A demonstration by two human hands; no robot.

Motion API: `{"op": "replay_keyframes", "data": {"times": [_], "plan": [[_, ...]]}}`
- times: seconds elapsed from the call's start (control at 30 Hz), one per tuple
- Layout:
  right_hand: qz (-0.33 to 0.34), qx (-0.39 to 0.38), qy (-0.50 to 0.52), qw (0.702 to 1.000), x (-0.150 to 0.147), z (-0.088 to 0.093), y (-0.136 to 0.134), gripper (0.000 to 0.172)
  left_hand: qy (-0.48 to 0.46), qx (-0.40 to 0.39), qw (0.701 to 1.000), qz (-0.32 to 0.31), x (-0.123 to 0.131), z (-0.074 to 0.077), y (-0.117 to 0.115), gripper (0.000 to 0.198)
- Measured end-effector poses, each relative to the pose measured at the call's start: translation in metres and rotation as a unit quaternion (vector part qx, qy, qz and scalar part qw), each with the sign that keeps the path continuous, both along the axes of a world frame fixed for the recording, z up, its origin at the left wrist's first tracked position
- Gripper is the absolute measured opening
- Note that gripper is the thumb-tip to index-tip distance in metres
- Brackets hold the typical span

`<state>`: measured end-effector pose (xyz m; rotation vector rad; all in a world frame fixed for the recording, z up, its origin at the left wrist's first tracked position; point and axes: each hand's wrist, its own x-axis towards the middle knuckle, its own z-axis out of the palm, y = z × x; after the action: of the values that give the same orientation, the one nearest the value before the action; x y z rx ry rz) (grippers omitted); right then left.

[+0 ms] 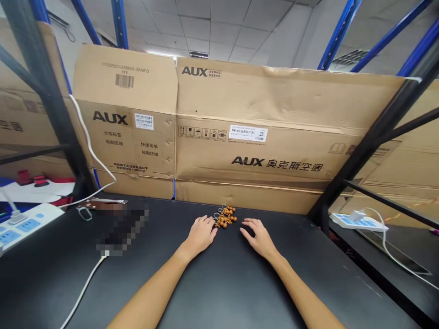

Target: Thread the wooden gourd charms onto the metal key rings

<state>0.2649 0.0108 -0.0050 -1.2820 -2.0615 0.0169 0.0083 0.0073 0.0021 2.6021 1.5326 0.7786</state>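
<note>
A small heap of brown wooden bead keychains with metal rings [225,216] lies on the black table [219,283] near its far edge. My left hand [200,234] rests palm down just left of the heap, fingers loosely spread, fingertips almost touching the beads. My right hand [258,235] lies flat to the right of the heap, fingers stretched toward it with a small gap. Neither hand holds anything.
Large AUX cardboard boxes [240,137] stand along the back of the table. A white power strip [20,224] and a white cable [85,288] lie at the left, beside a blurred patch. Another power strip [358,221] sits on the right table. Dark shelf posts [377,132] flank the table.
</note>
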Motion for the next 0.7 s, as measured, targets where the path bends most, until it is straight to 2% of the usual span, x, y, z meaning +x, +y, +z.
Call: {"op": "replay_keyframes", "data": {"times": [0.2,0.43,0.57,0.7], "plan": [[0.045,0.032,0.022,0.998,-0.021,0.011,-0.01,0.022,0.008,-0.001,0.999,-0.034,-0.001,0.007,-0.011,0.023],[0.102,0.023,-0.067,0.992,-0.041,0.017,-0.022,0.016,0.028,-0.014,0.995,-0.1,0.01,0.021,-0.03,0.021],[0.11,0.009,-0.073,0.991,-0.044,0.017,-0.022,0.006,0.028,-0.012,0.993,-0.117,0.009,0.025,-0.031,0.02],[0.124,-0.007,-0.061,0.99,-0.043,0.016,-0.019,0.008,0.038,-0.012,0.99,-0.134,0.006,0.029,-0.029,0.02]]}}
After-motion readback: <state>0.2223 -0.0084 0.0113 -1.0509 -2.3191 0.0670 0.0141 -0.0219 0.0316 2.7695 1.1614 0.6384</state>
